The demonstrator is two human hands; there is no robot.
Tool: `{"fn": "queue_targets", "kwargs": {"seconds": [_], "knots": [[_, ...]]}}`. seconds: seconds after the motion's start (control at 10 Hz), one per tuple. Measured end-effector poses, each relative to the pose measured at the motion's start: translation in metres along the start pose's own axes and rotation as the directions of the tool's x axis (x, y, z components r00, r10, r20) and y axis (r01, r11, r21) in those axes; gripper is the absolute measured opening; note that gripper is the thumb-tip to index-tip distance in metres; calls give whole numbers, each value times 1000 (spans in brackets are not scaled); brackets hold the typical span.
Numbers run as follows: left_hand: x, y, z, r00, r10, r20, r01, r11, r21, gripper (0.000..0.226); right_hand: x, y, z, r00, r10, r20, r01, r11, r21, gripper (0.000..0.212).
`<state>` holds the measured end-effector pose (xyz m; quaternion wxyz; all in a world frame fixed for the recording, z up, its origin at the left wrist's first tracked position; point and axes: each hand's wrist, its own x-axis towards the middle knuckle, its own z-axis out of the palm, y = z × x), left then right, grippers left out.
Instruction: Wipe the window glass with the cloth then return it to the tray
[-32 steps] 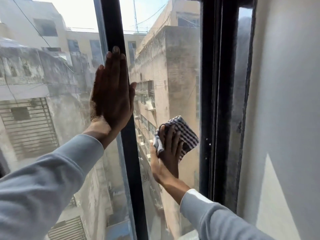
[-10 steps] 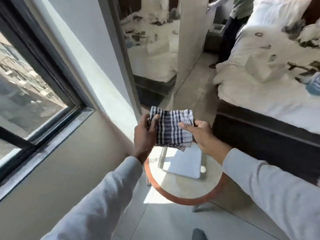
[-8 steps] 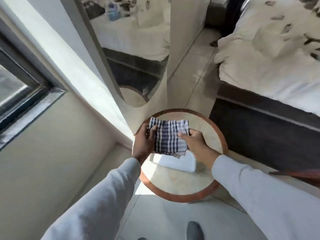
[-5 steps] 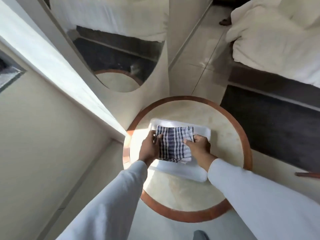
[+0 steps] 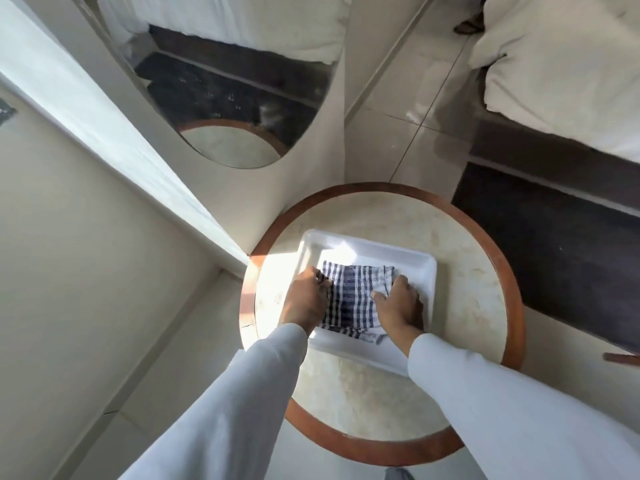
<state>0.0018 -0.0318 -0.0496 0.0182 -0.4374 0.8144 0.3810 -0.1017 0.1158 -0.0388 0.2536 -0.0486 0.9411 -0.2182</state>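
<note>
Folded blue-and-white checked cloth (image 5: 353, 296) flat in white tray (image 5: 414, 259).

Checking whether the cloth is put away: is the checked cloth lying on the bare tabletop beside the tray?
No, the checked cloth lies inside the white tray, with both hands on its sides.
</note>
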Motion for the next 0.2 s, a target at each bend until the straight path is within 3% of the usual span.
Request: {"fn": "queue_targets", "kwargs": {"seconds": [0.1,0.2], "knots": [[-10,5,-9,996,62,-70,-58,997,57,31,-8,-3,-8,989,-129,-74,118,983,-142,51],[-24,11,-27,972,214,-98,-185,952,245,57,-26,-9,-22,935,-343,-90,290,886,-363,61]]}}
